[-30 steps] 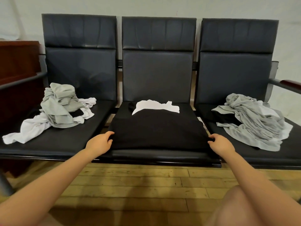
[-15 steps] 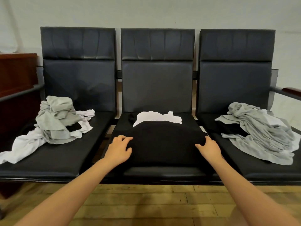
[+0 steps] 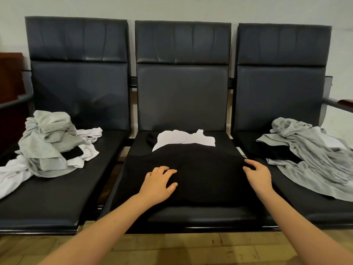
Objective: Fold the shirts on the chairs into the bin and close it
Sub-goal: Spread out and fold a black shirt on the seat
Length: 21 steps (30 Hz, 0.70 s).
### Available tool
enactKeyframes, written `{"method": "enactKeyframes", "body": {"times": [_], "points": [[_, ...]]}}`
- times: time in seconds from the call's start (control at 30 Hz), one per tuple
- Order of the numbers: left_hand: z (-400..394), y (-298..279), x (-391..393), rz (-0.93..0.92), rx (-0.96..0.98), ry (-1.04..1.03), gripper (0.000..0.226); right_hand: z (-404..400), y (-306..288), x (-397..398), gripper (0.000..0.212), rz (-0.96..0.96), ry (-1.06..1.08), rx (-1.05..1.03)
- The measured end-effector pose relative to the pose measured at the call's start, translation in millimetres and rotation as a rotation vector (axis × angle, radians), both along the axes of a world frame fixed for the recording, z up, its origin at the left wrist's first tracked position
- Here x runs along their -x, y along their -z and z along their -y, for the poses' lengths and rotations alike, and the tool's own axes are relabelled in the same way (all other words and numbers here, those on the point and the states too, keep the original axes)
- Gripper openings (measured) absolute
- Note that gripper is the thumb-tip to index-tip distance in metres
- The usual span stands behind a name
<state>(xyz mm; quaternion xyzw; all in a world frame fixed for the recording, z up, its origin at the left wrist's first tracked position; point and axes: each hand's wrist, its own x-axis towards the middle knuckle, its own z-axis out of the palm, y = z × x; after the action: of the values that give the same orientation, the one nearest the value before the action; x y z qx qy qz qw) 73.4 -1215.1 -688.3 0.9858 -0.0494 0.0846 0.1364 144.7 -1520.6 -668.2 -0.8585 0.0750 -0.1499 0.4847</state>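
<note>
A black shirt (image 3: 206,169) lies folded flat on the middle chair seat (image 3: 191,217), with a folded white shirt (image 3: 183,139) showing behind it. My left hand (image 3: 158,185) rests palm down on the black shirt's left part, fingers spread. My right hand (image 3: 258,175) touches its right edge, fingers loosely apart. A crumpled pile of grey and white shirts (image 3: 47,144) sits on the left seat. Another crumpled heap of grey shirts (image 3: 313,157) covers the right seat. No bin is in view.
Three dark padded chairs stand joined in a row against a pale wall, with a metal armrest (image 3: 336,104) at the right end. Dark wooden furniture (image 3: 9,81) stands at the far left. Wood plank floor (image 3: 172,249) runs along the front.
Both hands have moved from the black shirt's front corners up onto it, the left one onto its top, the right along its right edge. My view has come closer to the chairs.
</note>
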Motion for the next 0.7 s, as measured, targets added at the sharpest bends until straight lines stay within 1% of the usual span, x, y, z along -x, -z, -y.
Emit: {"method": "enactKeyframes", "body": {"times": [0.03,0.1,0.17,0.2,0.3,0.37,0.4,0.43,0.47,0.5,0.57,0.63,0.7], "points": [[-1,-1,-2,0.001,0.014,0.0,0.051,-2,-5,-3,0.036,0.012,0.013,-0.088],[-3,-4,-5,0.005,0.067,-0.001,0.049,-8,-17,-7,0.037,0.059,0.018,-0.191],[-8,-7,-8,0.014,0.172,-0.019,0.045,-19,-30,-8,0.037,0.12,-0.012,-0.206],[-12,-8,-10,0.017,0.238,-0.038,0.044,-27,-36,-8,0.036,0.161,-0.039,-0.168],[-22,-10,-13,0.01,0.405,-0.111,0.039,-62,-52,1,0.033,0.298,-0.192,0.019],[-28,-11,-13,0.008,0.462,-0.15,0.037,-88,-52,10,0.033,0.363,-0.435,0.187],[-30,-12,-13,0.011,0.476,-0.162,0.036,-99,-49,15,0.036,0.343,-0.597,0.285],[-32,-12,-12,0.015,0.485,-0.168,0.035,-108,-45,21,0.041,0.282,-0.744,0.399],[-32,-11,-11,0.018,0.491,-0.172,0.035,-113,-40,27,0.046,0.208,-0.847,0.517],[-33,-11,-11,0.019,0.491,-0.174,0.034,-115,-37,31,0.048,0.158,-0.885,0.623],[-31,-10,-11,0.022,0.486,-0.178,0.033,-111,-35,35,0.047,0.169,-0.819,0.724],[-28,-9,-11,0.044,0.501,-0.174,0.031,-99,-34,34,0.047,0.189,-0.701,0.722],[-22,-10,-12,0.045,0.532,-0.155,0.03,-83,-30,31,0.052,0.125,-0.621,0.735]]}}
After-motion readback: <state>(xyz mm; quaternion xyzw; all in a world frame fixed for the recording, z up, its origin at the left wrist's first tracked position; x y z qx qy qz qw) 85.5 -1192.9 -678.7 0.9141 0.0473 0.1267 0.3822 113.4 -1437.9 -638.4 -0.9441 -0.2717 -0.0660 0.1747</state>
